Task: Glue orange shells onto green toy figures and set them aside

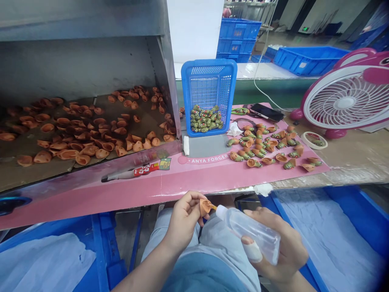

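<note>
My left hand (pixel 184 221) pinches a small hollow orange piece (pixel 205 207) above my lap, its opening turned toward the right. My right hand (pixel 278 239) is wrapped round a clear squeeze bottle (pixel 252 229) with a white cap, tilted so that its thin amber nozzle points into the orange piece. A white wrap covers part of my right thumb. Beyond my hands, on the pink mat (pixel 170 180), lie several green figures (pixel 258 152) joined with orange pieces. More small green pieces (pixel 206 118) sit in a blue basket (pixel 186 93).
On the left, a metal-walled booth (pixel 91 61) holds many loose orange pieces (pixel 68 154). A phone (pixel 267 112), a tape roll (pixel 314 140) and a pink fan (pixel 346 95) stand at the right. Blue bins (pixel 103 243) flank my legs.
</note>
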The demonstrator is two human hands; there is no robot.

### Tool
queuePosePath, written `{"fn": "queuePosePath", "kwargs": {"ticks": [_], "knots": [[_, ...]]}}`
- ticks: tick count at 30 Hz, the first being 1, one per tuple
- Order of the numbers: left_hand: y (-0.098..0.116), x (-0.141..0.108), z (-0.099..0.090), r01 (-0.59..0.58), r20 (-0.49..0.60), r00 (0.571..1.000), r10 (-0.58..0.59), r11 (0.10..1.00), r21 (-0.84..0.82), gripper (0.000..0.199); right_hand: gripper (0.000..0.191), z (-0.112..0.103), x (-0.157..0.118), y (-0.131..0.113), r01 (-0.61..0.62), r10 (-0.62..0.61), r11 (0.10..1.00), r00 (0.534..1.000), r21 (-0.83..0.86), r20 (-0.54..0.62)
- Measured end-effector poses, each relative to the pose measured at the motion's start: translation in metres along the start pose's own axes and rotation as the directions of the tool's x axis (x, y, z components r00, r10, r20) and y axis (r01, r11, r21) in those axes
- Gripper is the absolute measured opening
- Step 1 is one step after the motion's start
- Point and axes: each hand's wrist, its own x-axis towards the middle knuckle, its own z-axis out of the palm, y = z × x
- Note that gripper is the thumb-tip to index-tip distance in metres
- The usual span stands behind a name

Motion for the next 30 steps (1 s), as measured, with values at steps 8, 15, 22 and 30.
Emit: {"fn": "queuePosePath", "kwargs": {"ticks": [8,15,22,30], "knots": [[-0.0001,-0.0007,-0.0015,-0.006,0.010,1.000,0.006,1.000,-0.014,0.005,0.030,-0.0001,-0.0013,-0.0014,0.015,-0.015,0.999,1.000,-0.030,0.012],[0.0000,-0.0010,-0.0021,-0.017,0.010,1.000,0.017,1.000,-0.005,0.004,0.030,-0.0015,-0.0014,-0.0014,0.018,-0.018,0.999,1.000,-0.030,0.014],[-0.0009,-0.0012,-0.0026,-0.018,0.012,1.000,0.018,1.000,-0.019,0.004,0.029,-0.0049,-0.0021,-0.0013,0.007,-0.006,1.000,0.999,-0.030,0.032],[-0.0025,-0.0005,-0.0030,-0.012,0.017,1.000,0.012,0.999,-0.037,0.005,0.033,-0.0067,-0.0034,0.0006,-0.008,0.009,1.000,1.000,0.026,-0.010]]}}
